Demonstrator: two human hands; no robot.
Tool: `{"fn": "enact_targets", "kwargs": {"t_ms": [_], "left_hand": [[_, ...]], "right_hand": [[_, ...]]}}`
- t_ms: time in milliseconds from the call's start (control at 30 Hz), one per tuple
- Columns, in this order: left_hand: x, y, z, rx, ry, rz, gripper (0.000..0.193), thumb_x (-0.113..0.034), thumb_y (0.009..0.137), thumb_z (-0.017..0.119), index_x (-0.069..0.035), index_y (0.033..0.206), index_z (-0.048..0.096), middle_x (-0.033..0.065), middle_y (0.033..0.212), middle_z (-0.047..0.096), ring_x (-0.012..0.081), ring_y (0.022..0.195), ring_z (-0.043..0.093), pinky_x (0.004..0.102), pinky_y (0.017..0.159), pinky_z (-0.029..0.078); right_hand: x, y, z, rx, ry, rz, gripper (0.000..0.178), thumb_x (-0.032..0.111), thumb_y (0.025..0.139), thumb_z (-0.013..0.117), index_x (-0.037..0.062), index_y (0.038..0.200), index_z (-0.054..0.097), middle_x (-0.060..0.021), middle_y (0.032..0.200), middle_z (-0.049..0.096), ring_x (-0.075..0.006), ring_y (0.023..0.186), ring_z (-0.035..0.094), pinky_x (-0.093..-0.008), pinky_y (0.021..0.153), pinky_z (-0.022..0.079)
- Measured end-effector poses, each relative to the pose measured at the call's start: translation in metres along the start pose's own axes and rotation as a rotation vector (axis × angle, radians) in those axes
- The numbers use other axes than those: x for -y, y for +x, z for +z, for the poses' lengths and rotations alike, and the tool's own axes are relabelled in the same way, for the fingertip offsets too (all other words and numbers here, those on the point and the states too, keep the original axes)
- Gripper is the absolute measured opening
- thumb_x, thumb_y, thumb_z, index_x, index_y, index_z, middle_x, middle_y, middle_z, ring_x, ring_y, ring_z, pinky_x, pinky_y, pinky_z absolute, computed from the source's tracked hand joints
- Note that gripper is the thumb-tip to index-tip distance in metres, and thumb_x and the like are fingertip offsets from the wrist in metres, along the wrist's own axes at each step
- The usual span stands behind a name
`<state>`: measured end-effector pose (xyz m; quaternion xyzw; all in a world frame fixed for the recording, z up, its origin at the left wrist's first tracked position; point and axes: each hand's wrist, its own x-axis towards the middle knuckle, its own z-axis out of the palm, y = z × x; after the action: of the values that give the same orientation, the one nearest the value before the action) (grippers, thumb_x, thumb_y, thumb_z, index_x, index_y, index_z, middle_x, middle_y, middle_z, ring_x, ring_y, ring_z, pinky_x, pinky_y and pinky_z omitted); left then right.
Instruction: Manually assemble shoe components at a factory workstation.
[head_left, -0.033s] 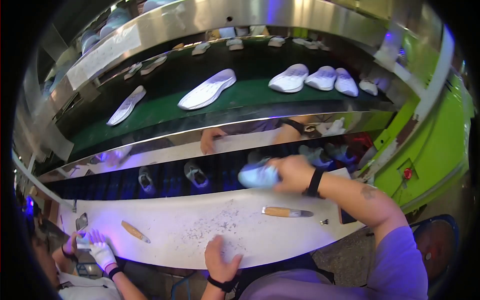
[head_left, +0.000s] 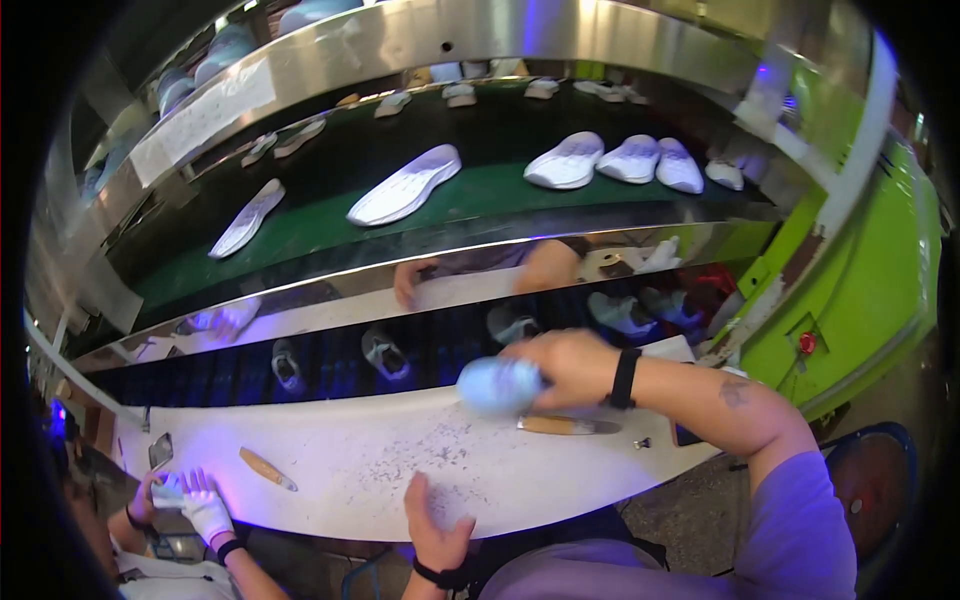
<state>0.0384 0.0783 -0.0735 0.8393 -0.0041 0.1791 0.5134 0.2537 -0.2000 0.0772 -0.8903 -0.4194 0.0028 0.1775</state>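
A: Where do we find the light blue shoe (head_left: 498, 386)?
B: We see it in the person's right hand (head_left: 568, 370), near the far edge of the white table (head_left: 340, 512). It is blurred, so we cannot tell if it touches the surface.
A: And its long axis?
B: It lies mostly across the body, from left to right. The rounded end, which seems to be the toe, points left; the back end is at the right hand.
A: How does this hand hold it?
B: The fingers close around the back part, with the knuckles toward us; the fingertips we cannot see.
A: Then the left hand (head_left: 437, 535) is farther?
B: Yes, well apart, at the near table edge. It is spread, with the thumb away from the fingers, and holds nothing. From it, the shoe lies away from the body and a little to the right.
A: What do we notice around?
B: A wooden-handled knife (head_left: 565, 426) lies just below the right hand, its blade to the right. Small dark scraps (head_left: 415, 452) lie between the shoe and the left hand. Beyond the table, a dark belt (head_left: 235, 376) carries more shoes (head_left: 385, 356).
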Motion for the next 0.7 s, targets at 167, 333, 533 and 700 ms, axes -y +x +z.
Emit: {"fn": "enact_targets", "kwargs": {"t_ms": [167, 333, 533, 700], "left_hand": [[-0.059, -0.003, 0.003, 0.329, 0.448, 0.416, 0.082, -0.043, 0.082, 0.079, -0.006, 0.146, 0.044, 0.0377, 0.146, 0.038, 0.0484, 0.130, 0.048, 0.0548, 0.108, 0.042], [-0.032, -0.023, 0.023, 0.283, 0.325, 0.288, 0.066, -0.023, 0.081, 0.080, -0.011, 0.141, 0.057, 0.0418, 0.156, 0.018, 0.0562, 0.146, 0.023, 0.0553, 0.119, 0.028], [0.015, -0.038, 0.022, 0.239, 0.435, 0.402, 0.075, -0.018, 0.076, 0.082, -0.010, 0.144, 0.052, 0.0400, 0.158, 0.018, 0.0572, 0.144, 0.027, 0.0571, 0.116, 0.035], [0.007, -0.005, -0.004, 0.316, 0.322, 0.572, 0.056, -0.006, 0.082, 0.071, -0.009, 0.137, 0.060, 0.0344, 0.148, 0.042, 0.0518, 0.132, 0.048, 0.0527, 0.108, 0.044]], "right_hand": [[0.025, -0.011, -0.110, -0.484, -0.206, -0.196, 0.060, 0.040, 0.077, 0.079, 0.0047, 0.123, 0.063, -0.0176, 0.129, 0.058, -0.0392, 0.123, 0.054, -0.0489, 0.102, 0.046], [-0.064, 0.016, -0.187, -0.094, -0.393, 0.627, 0.073, 0.071, 0.091, 0.044, 0.0085, 0.111, 0.077, -0.0246, 0.127, 0.064, -0.0425, 0.122, 0.058, -0.0532, 0.102, 0.046], [-0.040, 0.005, -0.174, -0.717, -0.372, 0.120, 0.035, 0.039, 0.084, 0.068, 0.0056, 0.095, 0.070, -0.0185, 0.099, 0.067, -0.0396, 0.092, 0.066, -0.0489, 0.081, 0.053], [0.053, -0.083, -0.094, -0.997, -0.067, -0.179, 0.020, 0.008, 0.077, 0.075, 0.0072, 0.079, 0.055, -0.0125, 0.087, 0.061, -0.0324, 0.082, 0.062, -0.0425, 0.069, 0.048]]}}
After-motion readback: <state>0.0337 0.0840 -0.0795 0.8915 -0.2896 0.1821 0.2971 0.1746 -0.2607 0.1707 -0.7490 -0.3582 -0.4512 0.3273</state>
